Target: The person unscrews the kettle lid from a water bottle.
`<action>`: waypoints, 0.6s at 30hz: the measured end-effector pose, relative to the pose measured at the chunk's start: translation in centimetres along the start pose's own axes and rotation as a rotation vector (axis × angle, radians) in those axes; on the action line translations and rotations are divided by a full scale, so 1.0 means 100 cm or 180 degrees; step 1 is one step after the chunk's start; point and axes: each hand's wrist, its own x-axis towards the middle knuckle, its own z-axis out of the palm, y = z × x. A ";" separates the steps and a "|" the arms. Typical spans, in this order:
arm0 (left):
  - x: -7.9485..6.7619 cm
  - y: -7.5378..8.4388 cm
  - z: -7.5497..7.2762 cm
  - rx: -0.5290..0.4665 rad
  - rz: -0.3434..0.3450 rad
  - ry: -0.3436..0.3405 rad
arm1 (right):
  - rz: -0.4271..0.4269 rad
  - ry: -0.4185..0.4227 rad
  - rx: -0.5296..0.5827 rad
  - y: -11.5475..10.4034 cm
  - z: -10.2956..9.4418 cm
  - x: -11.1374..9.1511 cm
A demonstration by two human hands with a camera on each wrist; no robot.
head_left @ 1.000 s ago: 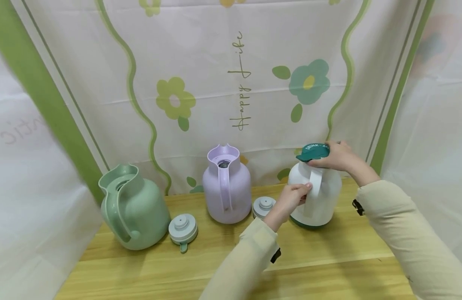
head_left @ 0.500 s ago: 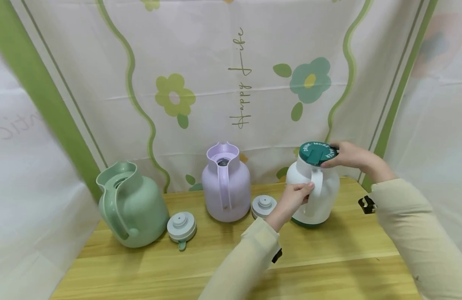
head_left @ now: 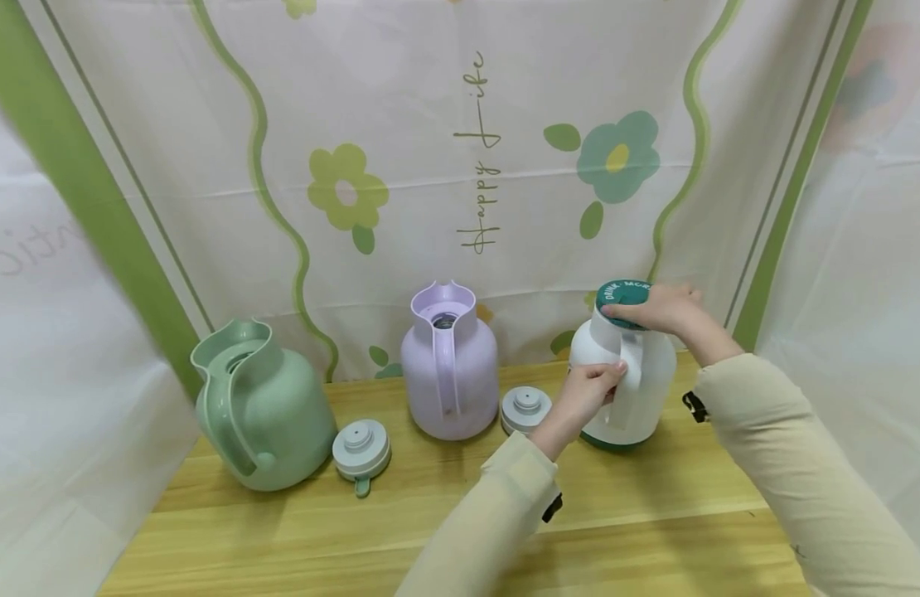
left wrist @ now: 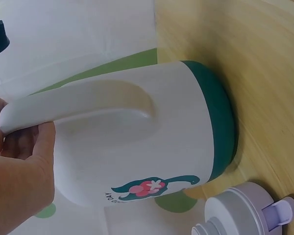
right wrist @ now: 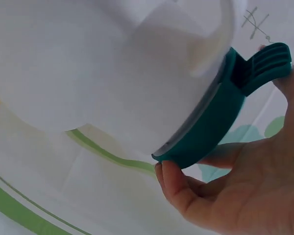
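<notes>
At the right of the table stands a white thermos jug (head_left: 654, 385) with a green base. Its teal lid (head_left: 617, 292), lettered on top, sits on the mouth. My right hand (head_left: 669, 311) holds this lid from above, thumb across its near left side. In the right wrist view, fingertips grip the lid's rim (right wrist: 201, 134) near its lever (right wrist: 272, 66). My left hand (head_left: 583, 391) pinches the jug's handle (head_left: 631, 358) near its upper part. The left wrist view shows fingers and thumb around that handle (left wrist: 78, 103).
Left of the jug lies an upturned grey-and-lilac lid (head_left: 525, 406), then an open lilac jug (head_left: 475, 365). Further left are another upturned lid (head_left: 363, 452) with a green tab and an open green jug (head_left: 296, 414). A patterned curtain (head_left: 415, 108) hangs behind the wooden table (head_left: 296, 547).
The teal lid has gone from tilted, lever leftward, to level with its lever toward the handle. My right hand then shifted its hold across the lid. My left hand stays on the handle.
</notes>
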 end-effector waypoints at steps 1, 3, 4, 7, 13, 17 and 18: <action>0.000 0.000 0.000 0.0007 0.0000 0.0009 | -0.0033 0.0001 0.0022 0.000 -0.001 0.000; 0.000 0.000 -0.001 0.0039 -0.0001 0.0033 | -0.0123 -0.0056 0.0230 0.004 -0.003 0.000; 0.000 -0.001 -0.001 0.0064 -0.0004 0.0048 | -0.0165 -0.0106 0.0366 0.006 -0.005 -0.001; 0.001 -0.002 -0.003 0.0088 -0.0013 0.0100 | -0.0224 -0.0264 0.0671 0.015 -0.009 -0.002; 0.001 -0.002 -0.004 0.0088 0.0002 0.0136 | -0.0311 -0.0359 0.0803 0.032 -0.016 0.000; -0.001 -0.001 -0.003 0.0084 0.0012 0.0135 | -0.0468 -0.0331 0.0842 0.039 -0.017 0.004; -0.001 -0.001 -0.002 0.0096 0.0013 0.0133 | -0.0485 -0.0344 0.0829 0.040 -0.017 0.005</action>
